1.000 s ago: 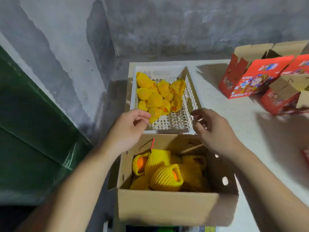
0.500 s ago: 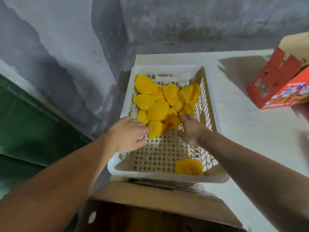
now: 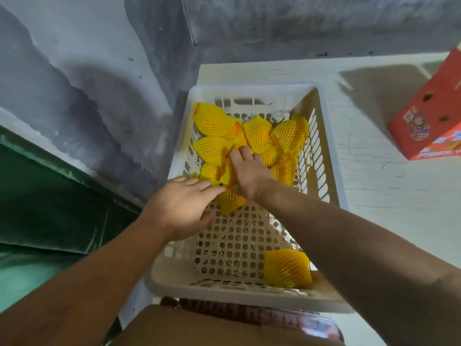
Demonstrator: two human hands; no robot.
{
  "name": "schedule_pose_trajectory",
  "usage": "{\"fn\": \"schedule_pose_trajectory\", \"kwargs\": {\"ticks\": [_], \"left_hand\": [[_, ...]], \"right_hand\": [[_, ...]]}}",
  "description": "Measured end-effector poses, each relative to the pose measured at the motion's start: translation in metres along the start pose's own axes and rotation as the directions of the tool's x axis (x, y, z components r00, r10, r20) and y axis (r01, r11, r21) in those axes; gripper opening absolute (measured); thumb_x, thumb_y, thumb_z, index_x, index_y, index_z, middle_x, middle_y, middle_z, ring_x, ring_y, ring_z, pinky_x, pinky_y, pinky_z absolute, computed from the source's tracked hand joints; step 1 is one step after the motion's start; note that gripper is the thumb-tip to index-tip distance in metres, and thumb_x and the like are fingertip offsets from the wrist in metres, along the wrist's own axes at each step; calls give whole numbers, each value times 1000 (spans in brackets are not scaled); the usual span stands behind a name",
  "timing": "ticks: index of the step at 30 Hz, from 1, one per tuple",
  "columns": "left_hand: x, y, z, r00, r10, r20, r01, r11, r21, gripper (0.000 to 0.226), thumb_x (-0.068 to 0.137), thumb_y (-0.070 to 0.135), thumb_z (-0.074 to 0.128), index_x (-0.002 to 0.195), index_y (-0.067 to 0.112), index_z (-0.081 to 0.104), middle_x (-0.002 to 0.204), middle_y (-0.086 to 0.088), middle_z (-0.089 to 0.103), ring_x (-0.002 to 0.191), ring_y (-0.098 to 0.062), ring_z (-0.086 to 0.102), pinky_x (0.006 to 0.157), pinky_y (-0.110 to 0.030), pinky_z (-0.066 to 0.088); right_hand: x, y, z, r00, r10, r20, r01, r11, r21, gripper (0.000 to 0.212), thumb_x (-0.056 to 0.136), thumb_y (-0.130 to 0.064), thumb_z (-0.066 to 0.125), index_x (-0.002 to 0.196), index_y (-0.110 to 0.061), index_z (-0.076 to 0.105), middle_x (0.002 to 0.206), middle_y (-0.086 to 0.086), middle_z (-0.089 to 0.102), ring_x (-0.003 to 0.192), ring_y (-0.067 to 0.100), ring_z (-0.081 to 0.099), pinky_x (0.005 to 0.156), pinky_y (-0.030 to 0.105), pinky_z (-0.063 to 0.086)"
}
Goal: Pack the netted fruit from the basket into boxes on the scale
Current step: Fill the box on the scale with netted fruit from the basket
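Note:
A white plastic basket (image 3: 326,146) on the table holds several fruits in yellow foam nets (image 3: 287,132), piled at its far end. One netted fruit (image 3: 287,268) lies alone in the near right corner. My right hand (image 3: 249,173) lies on the pile, its fingers curved over a netted fruit (image 3: 225,171). My left hand (image 3: 182,206) reaches in from the left, its straight fingers touching another netted fruit (image 3: 229,202). A brown flap of the cardboard box (image 3: 199,325) shows at the bottom edge; its inside and the scale are hidden.
A red printed carton (image 3: 429,121) stands on the white table (image 3: 386,191) at the right. Grey walls close off the back and left, and a green surface (image 3: 50,208) lies at the lower left. Straw bits lie on the basket floor.
The view has dropped closer over the basket. Both hands moved from above the box into the basket, and the right hand has pushed further onto the pile.

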State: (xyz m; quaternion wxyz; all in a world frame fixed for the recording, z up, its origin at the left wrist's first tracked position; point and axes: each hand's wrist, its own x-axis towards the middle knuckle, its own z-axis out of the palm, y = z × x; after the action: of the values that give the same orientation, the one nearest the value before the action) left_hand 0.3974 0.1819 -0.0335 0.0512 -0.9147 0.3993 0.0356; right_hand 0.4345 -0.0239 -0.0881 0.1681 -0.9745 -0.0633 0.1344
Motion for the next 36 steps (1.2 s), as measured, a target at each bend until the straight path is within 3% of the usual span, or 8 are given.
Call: {"fn": "schedule_pose_trajectory", "kwargs": {"ticks": [3,6,11,16,19,23,30,36], "left_hand": [[-3,-1,2,999,-31,-42,29,998,-47,96,95,71,49,168,26,6,153,1,45,128,-21,57,101,-38,50],[-5,0,-1,994,-75,-80,65,991,-120,122,79,88,54,167,30,-7,159,-4,34,132,-27,56,100,-44,55],[-4,2,-1,994,-46,-96,29,985,-171,90,76,80,68,149,34,44,128,5,66,108,-19,70,84,-36,55],[-2,4,0,994,-70,-87,57,989,-136,63,79,81,61,126,40,51,112,11,67,104,-17,66,83,-33,49],[0,2,1,994,-86,-71,74,986,-150,64,76,84,58,123,41,49,109,12,67,103,-17,65,78,-31,42],[-1,2,1,996,-71,-54,63,989,-132,72,75,89,56,130,42,46,115,11,67,106,-16,65,79,-31,43],[-1,1,0,998,-65,-24,62,993,-103,82,75,92,54,137,41,42,128,7,67,111,-21,66,83,-34,48],[-1,-3,6,995,-77,-62,69,988,-135,93,74,91,55,145,34,37,130,-3,68,108,-31,68,73,-34,41]], "right_hand": [[-11,-4,-10,1000,-12,-16,15,971,240,75,76,-31,83,130,-20,33,122,8,49,112,35,52,83,47,49],[-32,-11,-20,987,5,162,-122,678,725,59,77,-39,77,118,-27,36,98,0,56,81,16,60,55,35,51],[-64,-12,-19,918,-78,389,-306,484,820,67,84,-64,67,138,-30,47,133,4,59,94,26,73,72,37,64],[-75,21,-16,845,76,529,-186,970,157,71,97,-78,36,149,-30,48,155,4,50,137,26,52,116,53,40],[-89,18,6,637,256,728,62,924,-378,55,94,-61,64,132,-20,64,127,5,64,113,27,61,101,43,51],[-95,5,26,525,301,796,204,864,-461,87,88,-51,77,158,-16,39,159,13,43,145,38,43,113,52,41],[-108,14,13,606,231,762,84,933,-350,76,88,-49,77,151,-17,48,150,11,53,132,35,55,108,50,48],[-133,35,-34,828,88,554,-309,896,319,64,77,-67,69,124,-25,56,118,1,63,100,18,68,78,28,60]]}}
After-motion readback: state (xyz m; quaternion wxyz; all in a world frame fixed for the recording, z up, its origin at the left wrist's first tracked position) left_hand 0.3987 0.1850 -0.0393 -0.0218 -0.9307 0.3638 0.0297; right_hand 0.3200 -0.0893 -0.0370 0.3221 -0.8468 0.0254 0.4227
